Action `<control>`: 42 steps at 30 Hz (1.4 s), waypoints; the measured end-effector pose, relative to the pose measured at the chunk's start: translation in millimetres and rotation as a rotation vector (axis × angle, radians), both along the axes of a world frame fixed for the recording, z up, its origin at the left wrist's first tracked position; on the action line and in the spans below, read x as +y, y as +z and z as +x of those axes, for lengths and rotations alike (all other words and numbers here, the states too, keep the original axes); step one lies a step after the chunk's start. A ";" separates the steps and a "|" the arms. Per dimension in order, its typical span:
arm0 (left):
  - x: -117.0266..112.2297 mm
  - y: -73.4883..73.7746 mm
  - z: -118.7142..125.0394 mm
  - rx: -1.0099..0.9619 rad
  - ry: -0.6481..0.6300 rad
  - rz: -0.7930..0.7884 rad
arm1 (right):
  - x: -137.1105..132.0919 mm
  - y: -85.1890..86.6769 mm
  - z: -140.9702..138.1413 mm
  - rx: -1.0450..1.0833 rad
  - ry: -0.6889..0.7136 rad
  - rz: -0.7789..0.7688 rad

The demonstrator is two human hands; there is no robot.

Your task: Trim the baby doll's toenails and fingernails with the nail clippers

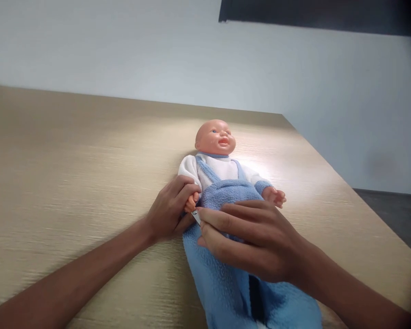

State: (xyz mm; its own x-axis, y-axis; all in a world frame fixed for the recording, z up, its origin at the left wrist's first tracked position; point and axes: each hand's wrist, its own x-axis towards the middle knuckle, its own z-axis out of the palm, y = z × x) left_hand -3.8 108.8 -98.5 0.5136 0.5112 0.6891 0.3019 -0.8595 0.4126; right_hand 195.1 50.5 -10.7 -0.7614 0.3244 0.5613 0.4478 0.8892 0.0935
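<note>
A baby doll [222, 176] in a white top and blue fleece dungarees lies on its back on the wooden table [71, 160], head pointing away from me. My left hand [169, 208] grips the doll's small hand at its side. My right hand [250, 240] rests over the doll's belly and pinches a small silvery tool [196, 216], whose tip sits right at the doll's held hand. The rest of the tool is hidden by my fingers. The doll's other hand [275, 196] lies free on the table.
The table's right edge [356, 192] runs diagonally, with dark floor [397, 214] beyond it. A pale wall [157, 55] stands behind the table's far edge.
</note>
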 end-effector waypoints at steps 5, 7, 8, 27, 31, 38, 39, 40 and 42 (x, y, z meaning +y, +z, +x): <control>-0.7 2.0 1.4 0.006 0.014 0.008 | -0.1 -0.5 -1.3 -0.068 0.006 -0.032; -0.8 2.6 1.7 0.005 0.029 0.024 | -0.3 -0.6 -1.6 -0.087 0.001 -0.033; -0.8 2.9 1.9 0.005 0.035 0.032 | -0.3 -0.5 -1.6 -0.093 0.003 -0.032; 5.2 5.6 -4.2 0.071 -0.043 0.050 | 0.0 -5.4 -0.2 0.066 0.001 -0.141; 12.6 6.1 -11.0 0.103 -0.135 0.075 | 0.6 -8.9 2.6 0.102 0.002 -0.179; 14.5 1.3 -11.3 0.032 -0.099 0.138 | 0.0 -4.8 1.3 0.066 0.003 -0.065; 14.2 1.2 -11.0 0.027 -0.102 0.136 | -0.1 -3.6 1.1 0.048 -0.004 -0.051; 13.9 1.2 -10.8 0.021 -0.107 0.136 | -0.1 -2.5 0.9 0.028 -0.009 -0.042; 13.7 1.3 -10.3 0.011 -0.115 0.137 | -0.1 -0.6 0.4 -0.013 -0.016 -0.027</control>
